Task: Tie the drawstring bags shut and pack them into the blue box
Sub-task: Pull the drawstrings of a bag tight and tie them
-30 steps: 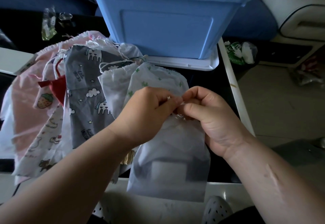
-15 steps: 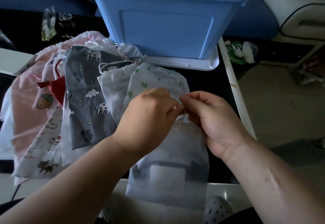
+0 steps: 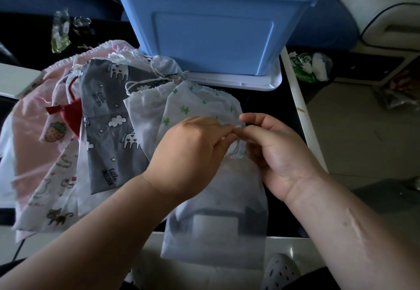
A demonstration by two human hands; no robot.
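1. One perforated grey shoe (image 3: 280, 271) is showing at the bottom edge, below the near white rim of the table (image 3: 286, 243).
2. A translucent white drawstring bag (image 3: 218, 221) is lying on the near part of the table, its bottom hanging over the rim. A pale boxy shape is showing through the fabric.
3. Both hands are meeting at this bag's gathered neck. The left hand (image 3: 188, 153) is working with its grip pinching the thin drawstring (image 3: 236, 147) between thumb and fingertips. The right hand (image 3: 279, 153) is pinching the same cord from the other side, so the two grips are almost touching.
4. Just beyond the hands, a white bag with green cactus print (image 3: 200, 101) is lying flat, partly under the translucent bag. A plain white bag (image 3: 145, 112) is lying just beside it on the left.
5. Further left, a grey unicorn bag (image 3: 106, 119) is overlapping a loose pile: a small red bag (image 3: 72, 117), a strawberry-print bag (image 3: 55, 131), a cat-print bag (image 3: 52, 198) and a large pink bag (image 3: 27, 135).
6. At the far side, the blue box (image 3: 213, 39) is standing on a white lid (image 3: 234, 80), well apart from the hands. Its inside is barely showing.
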